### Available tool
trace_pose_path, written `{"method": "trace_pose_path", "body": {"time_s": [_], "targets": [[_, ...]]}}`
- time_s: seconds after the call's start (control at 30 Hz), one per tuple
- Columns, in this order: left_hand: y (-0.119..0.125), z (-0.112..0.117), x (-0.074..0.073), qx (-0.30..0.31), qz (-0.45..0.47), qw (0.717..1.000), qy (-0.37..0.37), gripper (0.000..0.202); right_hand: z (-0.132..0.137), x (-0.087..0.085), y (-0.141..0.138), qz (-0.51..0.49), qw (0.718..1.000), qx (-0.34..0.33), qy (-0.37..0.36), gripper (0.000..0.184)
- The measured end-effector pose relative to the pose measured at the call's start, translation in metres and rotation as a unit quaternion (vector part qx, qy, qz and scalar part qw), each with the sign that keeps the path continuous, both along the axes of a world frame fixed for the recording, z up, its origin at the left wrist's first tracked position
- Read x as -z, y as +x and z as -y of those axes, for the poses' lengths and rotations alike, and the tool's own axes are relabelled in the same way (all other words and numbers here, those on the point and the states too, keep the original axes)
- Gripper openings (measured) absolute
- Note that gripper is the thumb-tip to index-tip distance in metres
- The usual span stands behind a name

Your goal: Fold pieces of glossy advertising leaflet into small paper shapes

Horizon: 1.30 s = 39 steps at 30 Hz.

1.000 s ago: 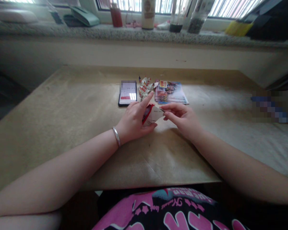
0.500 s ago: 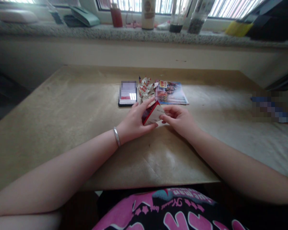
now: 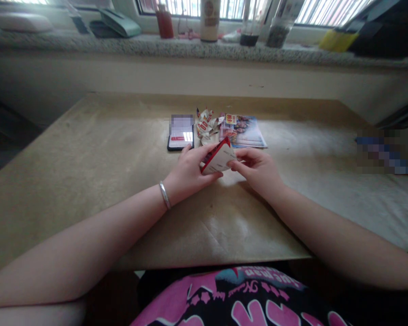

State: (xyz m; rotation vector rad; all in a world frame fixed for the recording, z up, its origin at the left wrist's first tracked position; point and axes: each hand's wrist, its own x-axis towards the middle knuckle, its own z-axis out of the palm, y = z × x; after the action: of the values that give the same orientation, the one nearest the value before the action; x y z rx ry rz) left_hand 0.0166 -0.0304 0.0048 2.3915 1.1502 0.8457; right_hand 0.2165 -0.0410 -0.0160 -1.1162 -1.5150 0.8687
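Note:
A folded piece of printed paper (image 3: 220, 159), white on one face with a red edge, is held above the table between both hands. My left hand (image 3: 193, 167), a silver bangle at its wrist, grips its left side between thumb and fingers. The right corner is pinched by the thumb and fingers of my right hand (image 3: 255, 164). Just beyond lie folded paper pieces (image 3: 207, 126) in a small heap, white with red print. Touching or close to them on the right is a stack of printed leaflets (image 3: 250, 131). A phone (image 3: 181, 136) with its screen lit lies to the left.
The table (image 3: 88, 181) has a tan cover. At its right end lies a blurred blue item (image 3: 384, 154). Behind the table a stone windowsill (image 3: 177, 49) carries a red jar (image 3: 165, 21), a pale bottle (image 3: 210, 20) and other containers.
The folded paper has turned slightly and its top corner has shifted up and right, showing more of its white face. Both hands keep hold of it.

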Motion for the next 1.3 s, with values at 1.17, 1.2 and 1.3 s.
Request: {"method": "trace_pose_path", "body": {"time_s": [1.17, 1.2, 1.3], "targets": [[0.006, 0.013, -0.012, 0.010, 0.187, 0.978, 0.093, 0.019, 0.016, -0.023, -0.001, 0.186, 0.949, 0.015, 0.253, 0.007], [0.006, 0.013, -0.012, 0.014, 0.190, 0.977, 0.097, 0.019, 0.016, -0.023, -0.001, 0.185, 0.949, 0.017, 0.253, 0.007], [0.005, 0.012, -0.012, 0.019, 0.197, 0.974, 0.111, 0.019, 0.016, -0.025, 0.000, 0.185, 0.946, 0.026, 0.264, 0.008]]}}
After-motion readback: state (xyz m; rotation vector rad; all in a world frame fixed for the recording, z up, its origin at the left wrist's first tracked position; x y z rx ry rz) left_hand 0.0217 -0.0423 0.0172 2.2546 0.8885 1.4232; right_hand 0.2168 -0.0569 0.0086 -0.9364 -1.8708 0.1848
